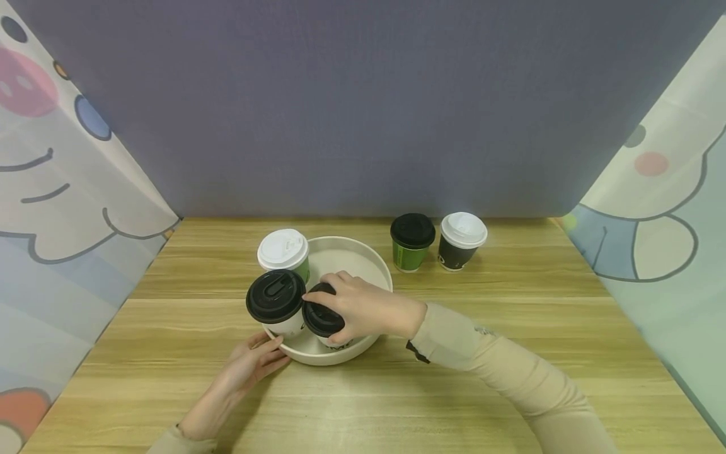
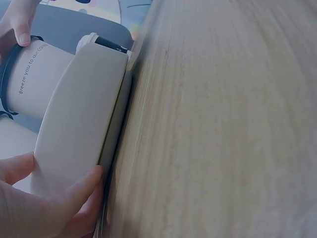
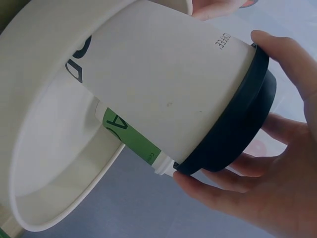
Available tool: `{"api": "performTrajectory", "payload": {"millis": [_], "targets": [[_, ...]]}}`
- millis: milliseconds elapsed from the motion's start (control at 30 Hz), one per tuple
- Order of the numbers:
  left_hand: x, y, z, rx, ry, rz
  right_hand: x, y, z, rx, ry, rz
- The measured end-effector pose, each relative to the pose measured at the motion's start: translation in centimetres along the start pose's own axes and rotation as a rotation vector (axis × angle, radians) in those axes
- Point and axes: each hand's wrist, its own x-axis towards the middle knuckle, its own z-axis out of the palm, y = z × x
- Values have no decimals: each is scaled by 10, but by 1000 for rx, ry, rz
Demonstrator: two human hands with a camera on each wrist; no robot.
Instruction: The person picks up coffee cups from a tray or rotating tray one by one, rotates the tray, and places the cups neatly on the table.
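A round cream tray (image 1: 357, 260) stands on the wooden table with three lidded paper cups in it. My right hand (image 1: 365, 308) grips a white paper cup (image 3: 163, 84) by its black lid (image 3: 233, 124), thumb on one side and fingers spread round the other. This cup is inside the tray at the front. Beside it stands another white cup with a black lid (image 1: 276, 296), and behind that a green cup with a white lid (image 1: 283, 249). At the tray's front left, my left hand (image 1: 249, 364) holds the tray's wall (image 2: 81, 114) between thumb and fingers.
To the right of the tray, a green cup with a black lid (image 1: 412, 243) and a dark cup with a white lid (image 1: 460, 241) stand side by side on the table (image 1: 454, 403). A grey panel (image 1: 368, 113) rises behind, with cartoon-printed cloths at both sides.
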Motion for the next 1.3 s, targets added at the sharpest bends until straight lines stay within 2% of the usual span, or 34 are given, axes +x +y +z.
{"api": "performTrajectory", "payload": {"millis": [367, 633, 1000, 1300], "targets": [[0, 0, -1, -10, -13, 7, -3, 2, -4, 34, 19, 21], [0, 0, 0, -16, -15, 8, -11, 8, -16, 72, 38, 90], [0, 0, 0, -15, -16, 5, -28, 25, -32, 118, 115, 141], [-1, 0, -1, -13, -18, 5, -45, 37, -44, 107, 178, 183]]}}
